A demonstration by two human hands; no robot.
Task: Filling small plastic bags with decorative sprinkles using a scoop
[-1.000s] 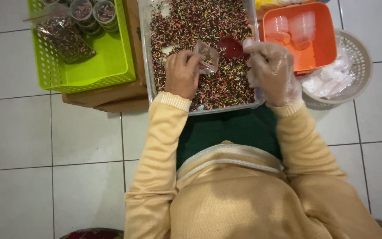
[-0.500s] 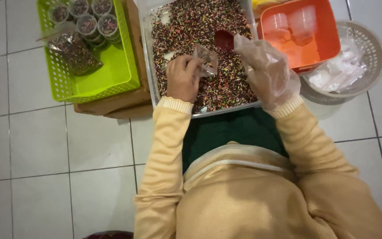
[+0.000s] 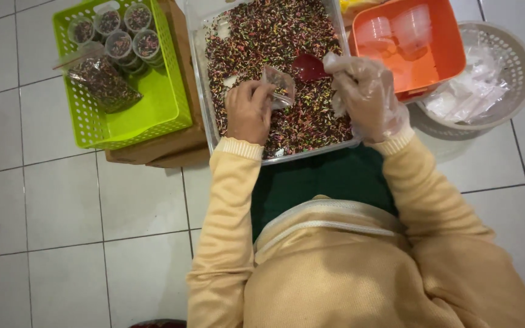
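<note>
A clear tub full of multicoloured sprinkles sits in front of me on the tiled floor. My left hand holds a small clear plastic cup tilted over the sprinkles. In a thin plastic glove, my right hand grips a red scoop whose bowl lies just right of the cup, over the sprinkles.
A green basket at the left holds several filled cups and a bag of sprinkles, resting on a wooden board. An orange tray with empty cups and a grey round basket with plastic bags stand at the right.
The red scoop has dipped away from the cup into the sprinkles and come back beside the cup's mouth. My left hand keeps the cup in about the same place.
</note>
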